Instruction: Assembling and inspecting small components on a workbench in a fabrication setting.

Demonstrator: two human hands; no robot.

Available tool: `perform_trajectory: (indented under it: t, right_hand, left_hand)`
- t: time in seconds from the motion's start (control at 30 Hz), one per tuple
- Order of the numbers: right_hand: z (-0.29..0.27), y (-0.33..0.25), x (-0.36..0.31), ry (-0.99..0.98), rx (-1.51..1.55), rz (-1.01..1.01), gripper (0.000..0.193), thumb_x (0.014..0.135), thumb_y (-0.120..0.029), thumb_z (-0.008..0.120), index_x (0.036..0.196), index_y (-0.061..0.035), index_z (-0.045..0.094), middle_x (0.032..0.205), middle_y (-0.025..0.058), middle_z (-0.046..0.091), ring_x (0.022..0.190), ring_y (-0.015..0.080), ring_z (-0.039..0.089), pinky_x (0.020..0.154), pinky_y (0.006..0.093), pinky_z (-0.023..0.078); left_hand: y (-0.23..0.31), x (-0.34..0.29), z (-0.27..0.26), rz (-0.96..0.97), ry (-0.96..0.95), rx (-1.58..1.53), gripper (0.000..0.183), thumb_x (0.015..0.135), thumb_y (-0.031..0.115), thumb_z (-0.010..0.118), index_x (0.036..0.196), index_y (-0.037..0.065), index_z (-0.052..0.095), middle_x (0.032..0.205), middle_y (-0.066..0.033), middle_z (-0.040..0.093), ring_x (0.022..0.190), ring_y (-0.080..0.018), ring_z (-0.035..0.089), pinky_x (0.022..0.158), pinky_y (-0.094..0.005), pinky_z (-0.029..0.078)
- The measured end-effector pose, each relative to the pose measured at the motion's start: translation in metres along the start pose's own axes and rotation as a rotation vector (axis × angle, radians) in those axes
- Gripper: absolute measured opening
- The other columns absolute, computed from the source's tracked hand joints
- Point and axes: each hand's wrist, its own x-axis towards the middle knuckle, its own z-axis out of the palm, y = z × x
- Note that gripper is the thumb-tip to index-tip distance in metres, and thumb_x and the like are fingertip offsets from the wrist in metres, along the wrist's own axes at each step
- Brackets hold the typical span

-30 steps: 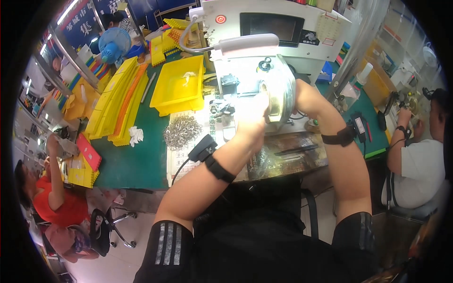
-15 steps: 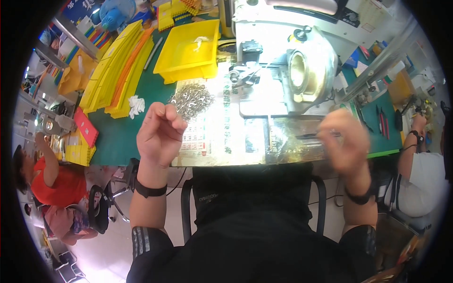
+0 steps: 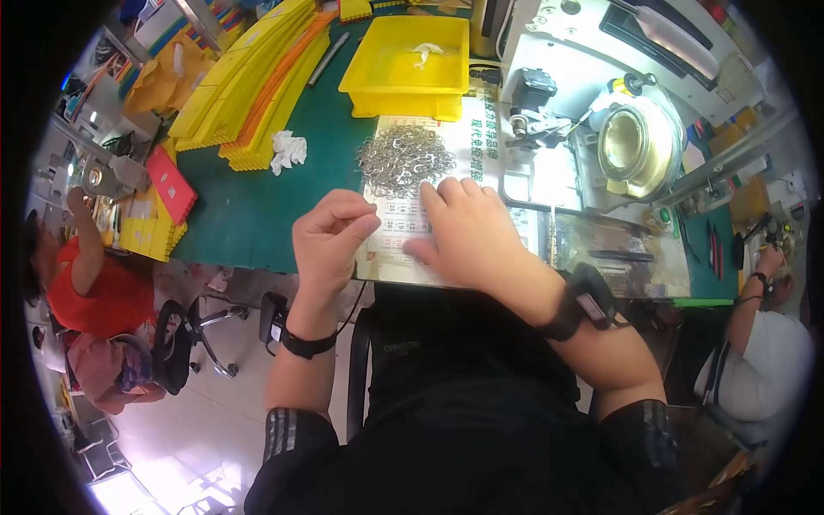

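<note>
A heap of small silvery metal pieces (image 3: 405, 159), looking like little rings or clasps, lies on a printed paper sheet (image 3: 390, 268) at the near edge of the table. My left hand (image 3: 333, 240) is just left of the sheet, its thumb and forefinger pinched together; anything between them is too small to make out. Over the sheet, my right hand (image 3: 474, 230) reaches in from the right with its thumb spread away from the fingers. Its fingertips are at the near right edge of the heap. Whether they touch a piece cannot be told.
Behind the heap stands a yellow bin (image 3: 410, 99) with something white inside. A white machine with a round brass-coloured part (image 3: 625, 146) is at the right. Yellow strips (image 3: 245, 73), crumpled tissue (image 3: 288, 150) and a red packet (image 3: 171, 184) lie left. Other people sit at both sides.
My right hand has come left from in front of the machine to the heap, and the view has shifted rightward. My left hand's fingers have closed into a pinch.
</note>
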Motion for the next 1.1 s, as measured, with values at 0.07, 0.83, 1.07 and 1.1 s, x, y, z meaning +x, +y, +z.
perform_trajectory:
  t: [0.07,0.83,1.07,1.1]
  right_hand:
    - [0.004,-0.001,0.006,0.015,-0.02,0.023,0.055,0.081,-0.041,0.077,0.118,-0.0027,0.062,0.105,0.0131,0.062,0.101,0.0319,0.059,0.085,0.0433,0.046]
    - [-0.027,0.028,-0.042,0.241,0.694,0.212,0.01,0.084,-0.006,0.076,0.089,-0.0038,0.068,0.084,0.0067,0.064,0.072,0.016,0.06,0.066,0.0298,0.049]
    - [-0.035,0.043,-0.058,0.048,1.661,0.289,0.012,0.094,-0.004,0.069,0.103,0.0007,0.063,0.091,0.0063,0.07,0.08,0.0111,0.064,0.075,0.0264,0.052]
    - [-0.037,0.043,-0.059,0.061,1.665,0.286,0.012,0.094,-0.004,0.069,0.103,0.0007,0.063,0.091,0.0063,0.07,0.08,0.0111,0.064,0.075,0.0264,0.052]
  left_hand:
    - [-0.003,0.0,-0.004,-0.009,-0.038,-0.108,0.005,0.093,0.003,0.069,0.094,-0.002,0.069,0.097,-0.0063,0.067,0.087,-0.0116,0.06,0.078,-0.0241,0.047]
    - [0.014,-0.005,0.009,-0.156,-0.017,0.029,0.007,0.093,0.001,0.063,0.099,-0.002,0.065,0.096,-0.0069,0.066,0.089,-0.0139,0.062,0.084,-0.0285,0.047]
    - [0.058,0.013,0.058,0.149,-0.342,0.353,0.016,0.084,0.003,0.073,0.099,0.001,0.069,0.096,-0.013,0.07,0.09,-0.0266,0.067,0.081,-0.0344,0.052]
    - [0.062,0.018,0.065,0.166,-0.397,0.358,0.017,0.084,0.001,0.073,0.1,0.0,0.069,0.097,-0.0131,0.069,0.091,-0.0256,0.066,0.082,-0.0344,0.051]
